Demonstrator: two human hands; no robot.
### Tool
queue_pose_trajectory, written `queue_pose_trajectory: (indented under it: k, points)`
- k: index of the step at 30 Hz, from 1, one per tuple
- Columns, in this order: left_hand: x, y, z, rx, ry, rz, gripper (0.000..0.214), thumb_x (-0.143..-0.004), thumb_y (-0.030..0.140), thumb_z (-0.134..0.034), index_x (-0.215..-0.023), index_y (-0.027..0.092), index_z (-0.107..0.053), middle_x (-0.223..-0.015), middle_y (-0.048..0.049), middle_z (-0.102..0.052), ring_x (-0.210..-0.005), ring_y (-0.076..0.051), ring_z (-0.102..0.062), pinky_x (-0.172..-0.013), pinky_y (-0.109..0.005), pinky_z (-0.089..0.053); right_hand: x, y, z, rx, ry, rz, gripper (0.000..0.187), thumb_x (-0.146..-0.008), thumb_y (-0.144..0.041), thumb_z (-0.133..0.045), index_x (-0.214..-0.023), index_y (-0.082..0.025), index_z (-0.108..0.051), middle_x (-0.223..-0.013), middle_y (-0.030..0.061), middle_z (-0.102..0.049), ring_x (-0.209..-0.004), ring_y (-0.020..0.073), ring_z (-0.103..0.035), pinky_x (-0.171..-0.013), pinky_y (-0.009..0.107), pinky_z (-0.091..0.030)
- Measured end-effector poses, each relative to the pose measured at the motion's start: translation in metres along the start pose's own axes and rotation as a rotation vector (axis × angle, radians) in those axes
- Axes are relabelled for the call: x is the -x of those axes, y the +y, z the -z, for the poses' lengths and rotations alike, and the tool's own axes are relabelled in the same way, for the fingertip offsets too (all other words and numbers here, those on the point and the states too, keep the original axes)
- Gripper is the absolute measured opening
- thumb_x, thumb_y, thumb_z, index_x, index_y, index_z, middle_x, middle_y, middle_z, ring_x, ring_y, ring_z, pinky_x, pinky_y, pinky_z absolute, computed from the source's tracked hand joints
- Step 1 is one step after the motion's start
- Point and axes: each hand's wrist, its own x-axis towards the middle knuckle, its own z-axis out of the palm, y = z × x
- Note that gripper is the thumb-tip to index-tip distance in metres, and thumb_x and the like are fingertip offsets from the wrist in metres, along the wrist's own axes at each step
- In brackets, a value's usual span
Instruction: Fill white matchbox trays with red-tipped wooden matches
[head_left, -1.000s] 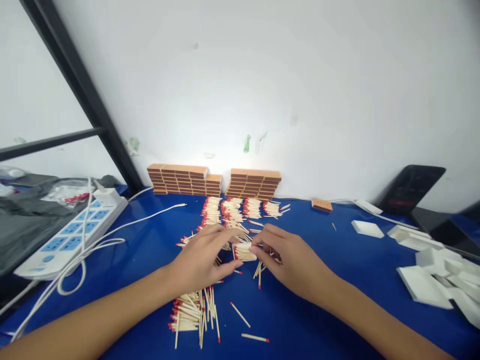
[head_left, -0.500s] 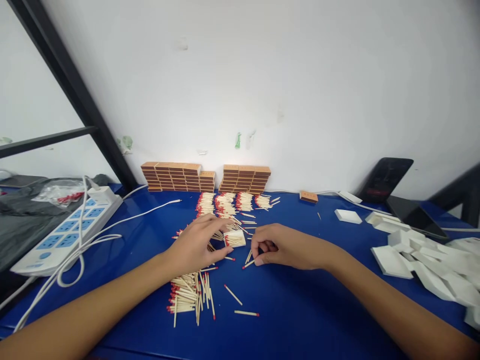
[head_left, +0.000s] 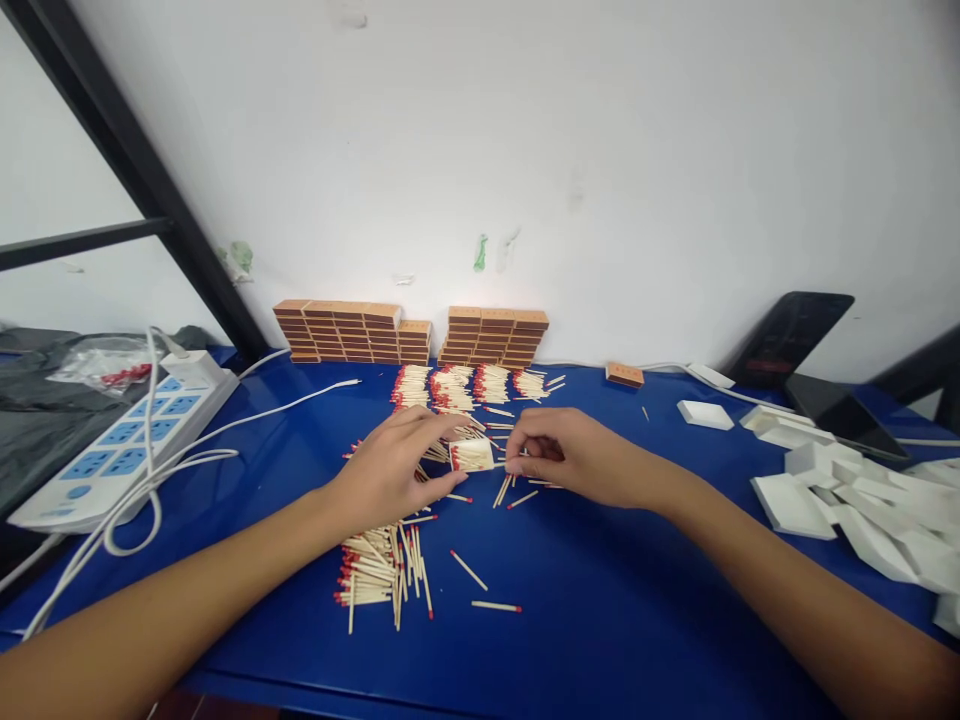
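Observation:
My left hand (head_left: 397,465) is curled around a small white matchbox tray (head_left: 472,455) partly filled with red-tipped matches, holding it on the blue table (head_left: 615,600). My right hand (head_left: 566,455) sits just right of the tray with fingers pinched at its edge, apparently on matches I cannot make out. Loose matches (head_left: 510,492) lie under and between the hands. A larger pile of matches (head_left: 379,580) lies near my left wrist. Sorted match bundles (head_left: 461,387) lie beyond the hands.
Two stacks of brown matchboxes (head_left: 352,332) (head_left: 495,337) stand against the white wall, one lone brown box (head_left: 625,374) to the right. White empty trays (head_left: 840,490) are heaped at right. A power strip (head_left: 124,450) with white cables lies left. Dark devices (head_left: 787,340) lean at back right.
The view shifted. My right hand rose from the loose matches on the table back to the tray's right edge. My left hand kept hold of the tray.

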Motion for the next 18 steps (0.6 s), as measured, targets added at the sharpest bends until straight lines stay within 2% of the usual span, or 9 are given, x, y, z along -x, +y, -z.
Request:
queue_pose_trajectory:
  k: [4,7,10,11,13,15,18]
  points:
    - [0.002,0.001,-0.002,0.010,0.022,-0.047,0.056,-0.093,0.038,-0.073,-0.142,0.023,-0.053,-0.117,-0.0073,-0.073,-0.106,-0.023,-0.068,-0.093,-0.041,-0.059,-0.002,-0.006,-0.019,0.060,0.206,0.007,0.018,-0.097,-0.035,-0.065,-0.093,-0.019,-0.073,-0.073,-0.0032,-0.051,-0.065,0.0097,-0.046,-0.063,0.024,-0.037]
    - [0.002,0.002,-0.003,0.024,0.054,-0.090,0.057,-0.092,0.038,-0.075,-0.142,0.023,-0.052,-0.116,-0.0057,-0.074,-0.105,-0.021,-0.070,-0.092,-0.039,-0.059,0.000,-0.010,-0.031,0.155,0.251,0.104,0.016,-0.099,-0.028,-0.061,-0.102,-0.019,-0.074,-0.083,0.0003,-0.058,-0.069,0.0095,-0.049,-0.066,0.024,-0.038]
    - [0.001,0.001,-0.004,-0.021,0.088,-0.076,0.056,-0.091,0.038,-0.076,-0.140,0.023,-0.054,-0.121,-0.0064,-0.074,-0.107,-0.021,-0.071,-0.096,-0.040,-0.059,0.002,-0.009,-0.025,0.118,0.265,0.138,0.021,-0.101,-0.034,-0.059,-0.102,-0.021,-0.075,-0.078,-0.0001,-0.057,-0.067,0.0100,-0.048,-0.065,0.024,-0.038]
    - [0.001,0.001,-0.004,-0.043,0.098,-0.066,0.055,-0.091,0.037,-0.076,-0.140,0.022,-0.055,-0.122,-0.0066,-0.074,-0.107,-0.022,-0.071,-0.097,-0.040,-0.059,0.002,-0.007,-0.018,0.099,0.250,0.117,0.022,-0.099,-0.038,-0.062,-0.097,-0.020,-0.075,-0.073,-0.0011,-0.054,-0.066,0.0101,-0.047,-0.063,0.024,-0.037]
    - [0.000,0.000,-0.004,-0.078,0.123,-0.046,0.053,-0.092,0.037,-0.075,-0.139,0.021,-0.056,-0.118,-0.0066,-0.075,-0.106,-0.022,-0.072,-0.098,-0.041,-0.059,0.003,-0.002,-0.003,0.079,0.069,0.027,0.026,-0.094,-0.045,-0.068,-0.091,-0.021,-0.074,-0.070,-0.0022,-0.052,-0.064,0.0102,-0.046,-0.061,0.025,-0.036]
    - [0.000,0.000,-0.004,-0.090,0.140,-0.026,0.052,-0.092,0.038,-0.074,-0.138,0.021,-0.057,-0.110,-0.0063,-0.076,-0.103,-0.022,-0.072,-0.095,-0.040,-0.060,0.002,0.002,0.009,0.066,-0.105,-0.021,0.027,-0.088,-0.047,-0.075,-0.096,-0.022,-0.076,-0.078,-0.0008,-0.059,-0.069,0.0111,-0.050,-0.063,0.025,-0.039]
    - [0.000,0.000,-0.004,-0.088,0.139,-0.004,0.052,-0.092,0.039,-0.074,-0.137,0.021,-0.057,-0.108,-0.0055,-0.076,-0.101,-0.021,-0.072,-0.091,-0.037,-0.060,0.003,0.005,0.014,0.059,-0.223,-0.058,0.026,-0.088,-0.046,-0.074,-0.097,-0.022,-0.077,-0.085,0.0009,-0.063,-0.074,0.0122,-0.053,-0.066,0.027,-0.041]
